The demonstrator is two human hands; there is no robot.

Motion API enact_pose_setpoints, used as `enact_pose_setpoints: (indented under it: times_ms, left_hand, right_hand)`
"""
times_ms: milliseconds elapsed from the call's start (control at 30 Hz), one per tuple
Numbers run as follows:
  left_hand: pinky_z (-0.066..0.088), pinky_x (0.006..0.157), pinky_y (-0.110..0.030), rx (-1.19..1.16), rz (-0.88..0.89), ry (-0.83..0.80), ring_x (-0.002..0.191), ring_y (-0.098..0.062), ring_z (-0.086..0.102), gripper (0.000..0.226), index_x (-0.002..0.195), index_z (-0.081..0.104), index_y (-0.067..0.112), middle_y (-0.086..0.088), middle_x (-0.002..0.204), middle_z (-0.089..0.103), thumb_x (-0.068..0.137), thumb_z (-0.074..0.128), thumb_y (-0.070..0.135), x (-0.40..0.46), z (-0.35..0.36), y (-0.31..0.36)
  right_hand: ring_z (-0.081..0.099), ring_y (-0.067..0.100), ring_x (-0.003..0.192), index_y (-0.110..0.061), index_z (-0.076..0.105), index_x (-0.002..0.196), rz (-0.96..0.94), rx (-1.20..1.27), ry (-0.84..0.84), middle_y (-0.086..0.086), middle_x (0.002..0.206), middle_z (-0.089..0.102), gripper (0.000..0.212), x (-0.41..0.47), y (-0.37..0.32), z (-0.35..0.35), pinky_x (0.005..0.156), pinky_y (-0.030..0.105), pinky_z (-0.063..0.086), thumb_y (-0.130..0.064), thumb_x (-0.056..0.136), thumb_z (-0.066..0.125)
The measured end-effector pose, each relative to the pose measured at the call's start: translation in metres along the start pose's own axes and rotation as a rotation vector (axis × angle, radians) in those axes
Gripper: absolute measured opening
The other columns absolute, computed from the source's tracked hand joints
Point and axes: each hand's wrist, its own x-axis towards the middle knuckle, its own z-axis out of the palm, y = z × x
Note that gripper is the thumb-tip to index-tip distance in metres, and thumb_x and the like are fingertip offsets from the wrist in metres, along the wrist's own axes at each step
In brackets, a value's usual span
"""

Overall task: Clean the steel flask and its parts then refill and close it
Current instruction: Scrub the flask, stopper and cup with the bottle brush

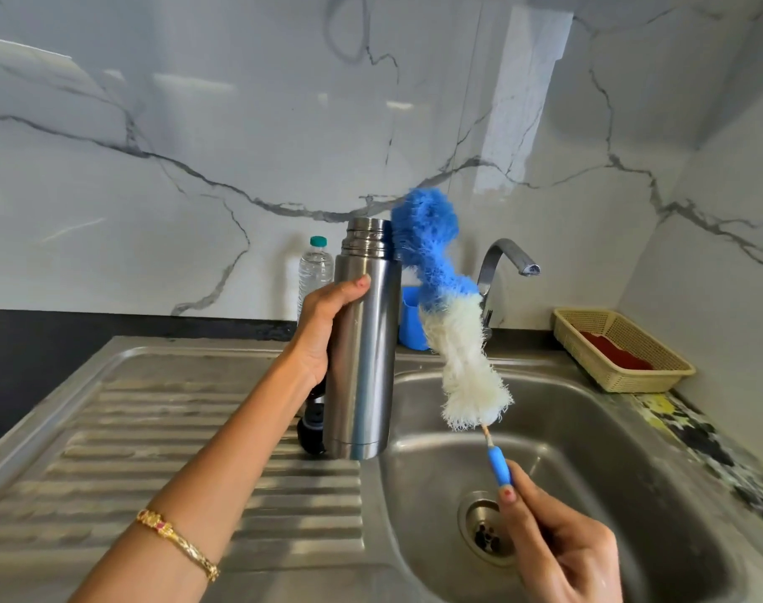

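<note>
My left hand (pixel 323 332) grips the open steel flask (pixel 364 346) upright, held above the sink's left edge. My right hand (pixel 554 537) pinches the blue handle of a long bottle brush (pixel 447 306). Its blue and white bristles rise outside the flask, with the blue tip beside the threaded mouth. A dark flask part (pixel 312 428) lies on the drainboard, partly hidden behind the flask and my left hand.
The steel sink (pixel 610 450) with its drain (pixel 486 535) is below my right hand, the ribbed drainboard (pixel 175 433) to the left. Behind stand the tap (pixel 508 258), a blue cup (pixel 412 317), a plastic water bottle (pixel 314 267) and a beige basket (pixel 621 356) at right.
</note>
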Motion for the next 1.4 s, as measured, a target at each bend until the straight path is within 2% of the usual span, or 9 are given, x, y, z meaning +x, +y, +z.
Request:
enact_pose_setpoints:
  times_ms: [133, 267, 433, 567, 800, 933, 1067, 1267, 1400]
  left_hand:
    - [0.051, 0.057, -0.022, -0.020, -0.038, 0.003, 0.050, -0.009, 0.061, 0.028, 0.055, 0.070, 0.024, 0.003, 0.057, 0.066, 0.076, 0.063, 0.041, -0.006, 0.006, -0.003]
    - [0.056, 0.060, -0.025, 0.031, -0.043, -0.035, 0.057, -0.011, 0.066, 0.075, 0.081, 0.064, 0.016, 0.002, 0.064, 0.069, 0.030, 0.079, 0.069, -0.006, 0.009, -0.007]
    - [0.052, 0.052, -0.019, -0.019, -0.038, 0.072, 0.059, -0.011, 0.065, 0.039, 0.091, 0.059, 0.018, 0.006, 0.060, 0.069, 0.062, 0.078, 0.035, -0.001, 0.006, -0.004]
    - [0.052, 0.055, -0.018, 0.018, -0.032, 0.020, 0.063, -0.008, 0.067, 0.079, 0.088, 0.064, 0.021, 0.006, 0.069, 0.072, 0.023, 0.080, 0.064, -0.005, 0.011, -0.006]
    - [0.053, 0.056, -0.022, -0.027, -0.049, 0.033, 0.059, -0.015, 0.063, 0.041, 0.084, 0.063, 0.018, 0.001, 0.063, 0.068, 0.060, 0.065, 0.050, -0.005, 0.008, 0.004]
    - [0.054, 0.053, -0.023, -0.075, -0.094, -0.001, 0.056, -0.017, 0.064, 0.072, 0.082, 0.063, 0.014, -0.001, 0.061, 0.068, 0.037, 0.072, 0.069, -0.014, 0.015, 0.001]
    - [0.054, 0.052, -0.023, -0.063, -0.053, 0.031, 0.058, -0.011, 0.067, 0.106, 0.090, 0.060, 0.016, 0.003, 0.064, 0.070, 0.002, 0.074, 0.075, -0.013, 0.011, -0.007]
    - [0.053, 0.056, -0.024, -0.137, 0.004, 0.143, 0.060, -0.012, 0.066, 0.105, 0.101, 0.058, 0.012, 0.003, 0.068, 0.070, 0.011, 0.086, 0.058, -0.012, 0.003, -0.012]
    - [0.051, 0.059, -0.021, -0.039, 0.136, 0.164, 0.064, -0.006, 0.063, 0.059, 0.090, 0.060, 0.016, 0.010, 0.069, 0.067, 0.039, 0.077, 0.042, -0.023, 0.009, -0.013]
  right_hand:
    - [0.037, 0.002, 0.043, -0.015, 0.070, 0.096, 0.069, -0.006, -0.020, -0.002, 0.042, 0.045, 0.027, 0.011, 0.002, 0.000, 0.043, 0.009, 0.032, 0.006, 0.082, 0.060]
    - [0.036, 0.000, 0.041, -0.028, 0.068, 0.090, 0.064, 0.006, -0.042, -0.002, 0.041, 0.043, 0.033, 0.012, 0.001, 0.004, 0.043, 0.009, 0.032, 0.004, 0.083, 0.059]
    - [0.046, 0.001, 0.046, -0.026, 0.072, 0.084, 0.017, -0.013, 0.022, -0.002, 0.048, 0.058, 0.032, -0.002, 0.006, 0.006, 0.048, 0.007, 0.037, 0.004, 0.075, 0.066]
    - [0.030, 0.006, 0.045, -0.020, 0.071, 0.097, 0.040, -0.039, -0.044, -0.002, 0.044, 0.037, 0.028, 0.011, 0.010, 0.004, 0.042, 0.014, 0.026, 0.001, 0.083, 0.061]
    - [0.056, -0.007, 0.052, -0.026, 0.073, 0.090, -0.031, 0.047, 0.028, -0.013, 0.062, 0.070, 0.049, -0.007, 0.008, 0.005, 0.055, 0.003, 0.042, -0.064, 0.059, 0.069]
    - [0.032, 0.003, 0.044, -0.027, 0.072, 0.095, 0.035, 0.013, -0.045, -0.006, 0.045, 0.039, 0.015, 0.005, 0.000, 0.008, 0.042, 0.014, 0.027, -0.022, 0.082, 0.069]
    - [0.023, 0.006, 0.046, -0.025, 0.071, 0.098, 0.089, -0.035, -0.084, -0.004, 0.049, 0.028, 0.026, 0.012, 0.002, 0.002, 0.043, 0.016, 0.019, -0.006, 0.088, 0.057]
    - [0.022, 0.011, 0.050, -0.036, 0.068, 0.086, 0.069, 0.012, -0.102, -0.003, 0.050, 0.028, 0.033, 0.002, -0.004, -0.001, 0.043, 0.018, 0.018, -0.004, 0.086, 0.058]
    - [0.021, 0.011, 0.050, -0.019, 0.076, 0.077, 0.113, -0.024, -0.150, -0.004, 0.049, 0.026, 0.017, 0.003, 0.004, 0.000, 0.046, 0.019, 0.018, -0.020, 0.087, 0.062]
